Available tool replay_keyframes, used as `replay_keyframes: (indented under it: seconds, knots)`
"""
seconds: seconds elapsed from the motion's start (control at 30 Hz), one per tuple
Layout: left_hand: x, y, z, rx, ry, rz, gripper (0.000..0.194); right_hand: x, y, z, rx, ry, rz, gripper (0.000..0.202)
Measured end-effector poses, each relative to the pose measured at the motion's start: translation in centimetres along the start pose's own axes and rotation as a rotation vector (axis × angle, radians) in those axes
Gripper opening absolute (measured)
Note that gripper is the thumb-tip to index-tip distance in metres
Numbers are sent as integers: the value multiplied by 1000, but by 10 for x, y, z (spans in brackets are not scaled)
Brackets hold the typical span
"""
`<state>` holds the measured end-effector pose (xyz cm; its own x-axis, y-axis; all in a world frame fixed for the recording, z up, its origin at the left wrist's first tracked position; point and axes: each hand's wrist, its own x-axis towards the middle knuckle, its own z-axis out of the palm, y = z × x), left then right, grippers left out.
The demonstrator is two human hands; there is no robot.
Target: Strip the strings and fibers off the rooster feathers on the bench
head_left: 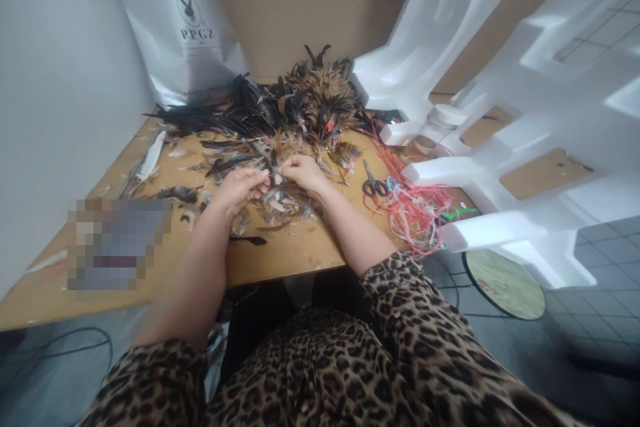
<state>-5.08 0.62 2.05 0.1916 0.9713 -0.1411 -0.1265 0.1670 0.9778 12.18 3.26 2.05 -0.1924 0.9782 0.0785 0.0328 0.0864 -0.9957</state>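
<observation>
My left hand (243, 188) is closed in a pinch over a scatter of loose feathers (285, 203). Close on its right, my right hand (301, 172) is pinched too, with a brown feather (283, 148) at its fingertips. Whatever lies between my left fingertips is too small to make out. Behind both hands rises a large pile of brown feathers (325, 90), with long black feathers (250, 107) to its left.
Black-handled scissors (374, 185) lie right of my hands beside tangled red and white strips (417, 213). White foam packaging (480, 230) overhangs the table's right edge. A white bag (185, 60) stands behind; a blurred-out flat item (120, 243) is at left.
</observation>
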Motion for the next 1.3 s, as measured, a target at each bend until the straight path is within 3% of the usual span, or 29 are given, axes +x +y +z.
replay_keyframes:
  seconds: [0.3, 0.5, 0.7, 0.93, 1.1, 1.3]
  knots:
    - [-4, -2, 14, -172, -21, 179, 23, -1, 1, 3, 185, -56, 214, 15]
    - [-6, -2, 15, -107, -37, 163, 25, -2, -2, 2, 287, -96, 290, 13]
    - [-3, -5, 15, 7, 7, 210, 21, -3, -3, 3, 211, -110, 319, 9]
    - [3, -9, 12, -60, 60, 134, 25, 0, -2, -4, -8, -149, 227, 13]
    - [5, -10, 13, -58, 110, 89, 28, -1, -3, -7, -209, -53, 7, 25]
    - [6, -13, 13, -28, 110, 120, 28, -7, -10, -2, -272, -23, -66, 30]
